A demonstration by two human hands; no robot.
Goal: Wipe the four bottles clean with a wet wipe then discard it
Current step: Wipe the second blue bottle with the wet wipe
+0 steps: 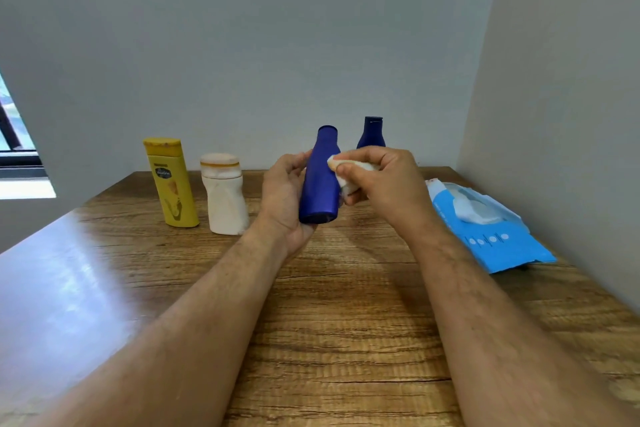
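Forearms converge above the table point(346, 322): left hand point(282, 198) grips the blue bottle point(320, 177) near-upright, cap up; right hand point(384, 180) pinches a wet wipe point(346, 170) against it.

Wooden table point(346, 322): brown grain surface fills the lower half of the frame, its far edge meeting the wall at mid-height. A pale glare patch lies on the lower left portion of the top.

Back wall point(259, 45): plain grey-white, spans the upper half of the frame.

Side wall point(571, 97): same plain finish, runs down the right edge of the frame and meets the back wall in 1 vertical corner, upper right.

Window point(14, 135): partly visible at the left edge, mid-height, with a dark frame. A bright white sill sits just below it. The view through the glass is too blurred to identify.
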